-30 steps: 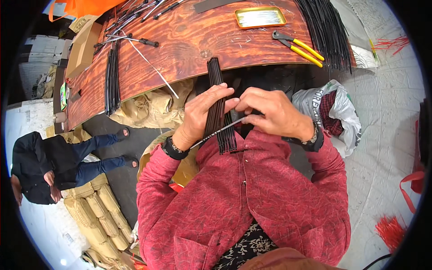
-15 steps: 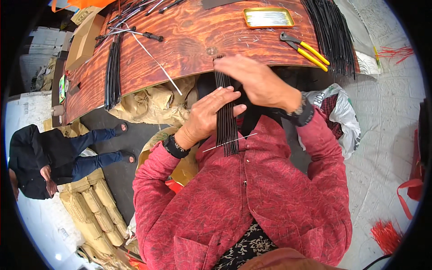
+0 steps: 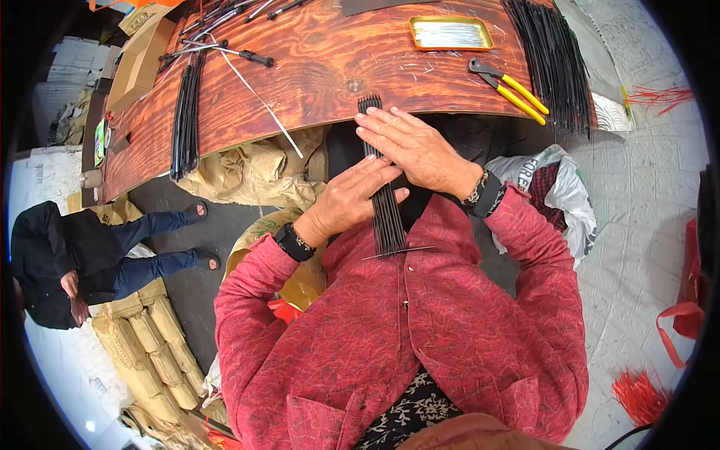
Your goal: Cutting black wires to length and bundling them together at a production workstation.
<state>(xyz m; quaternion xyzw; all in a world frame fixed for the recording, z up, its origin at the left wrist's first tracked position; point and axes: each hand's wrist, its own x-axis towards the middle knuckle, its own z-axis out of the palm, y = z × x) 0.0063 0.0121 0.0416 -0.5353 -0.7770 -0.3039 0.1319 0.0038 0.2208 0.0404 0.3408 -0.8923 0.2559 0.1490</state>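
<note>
A narrow, flat row of thin black rods (image 3: 388, 223) extends from the table edge down over my lap, side by side. My left hand (image 3: 346, 199) grips the row around its middle, fingers across the top and thumb showing at the right side. Just above it, my right hand (image 3: 426, 154) lies flat over the upper part of the rods, its fingers stretched out and pointing left. The rods' far ends stick out beyond my right fingertips. A thin metal wire (image 3: 418, 249) lies crosswise at the near end of the row, by my jacket.
On the wooden table (image 3: 315, 75) are yellow-handled pincers (image 3: 517, 94), a tray of thin pale wires (image 3: 450, 34), and black rod bundles at left (image 3: 185, 124) and right (image 3: 551, 67). A white sack (image 3: 574, 202) stands right of my lap. Another person (image 3: 75, 262) is at left.
My right hand has come down from a raised, blurred position onto the upper part of the rods. The near end of the row and the crosswise wire have shifted slightly right.
</note>
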